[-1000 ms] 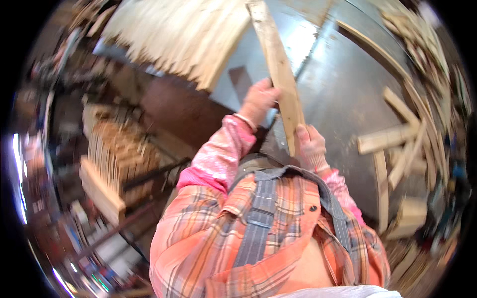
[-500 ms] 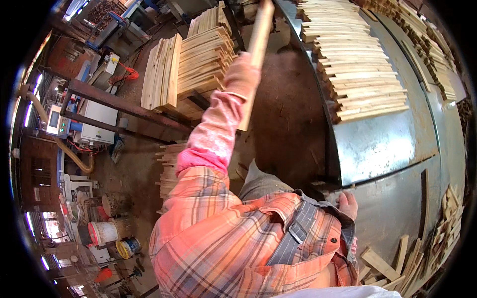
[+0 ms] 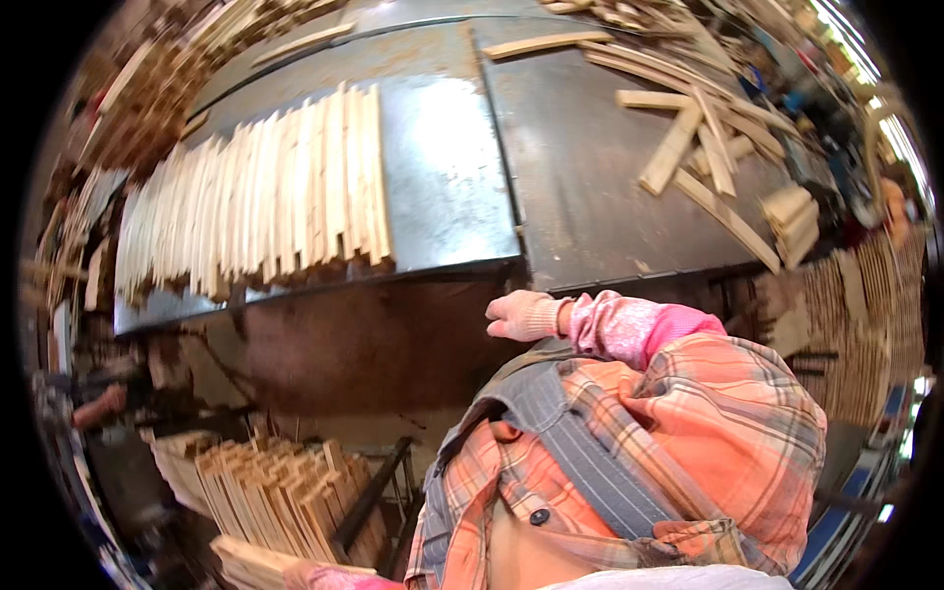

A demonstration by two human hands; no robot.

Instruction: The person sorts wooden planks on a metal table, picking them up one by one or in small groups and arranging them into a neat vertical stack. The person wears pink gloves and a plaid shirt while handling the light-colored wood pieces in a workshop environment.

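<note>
Mid-frame, the right hand (image 3: 521, 315) is loosely curled, empty, near the bench (image 3: 580, 197). Lower left, the left hand (image 3: 301, 575) touches a board (image 3: 246, 559); grip unclear.

Just beyond the right hand (image 3: 521, 315), a grey metal table (image 3: 580, 187) stretches away. Ahead of that hand and to its right, loose wooden offcuts (image 3: 672, 151) lie crossed, with a small bundle of blocks (image 3: 792, 222) nearer. Farther right stand stacked boards (image 3: 854, 329); far ahead and left lies a lone strip (image 3: 303, 45).
</note>
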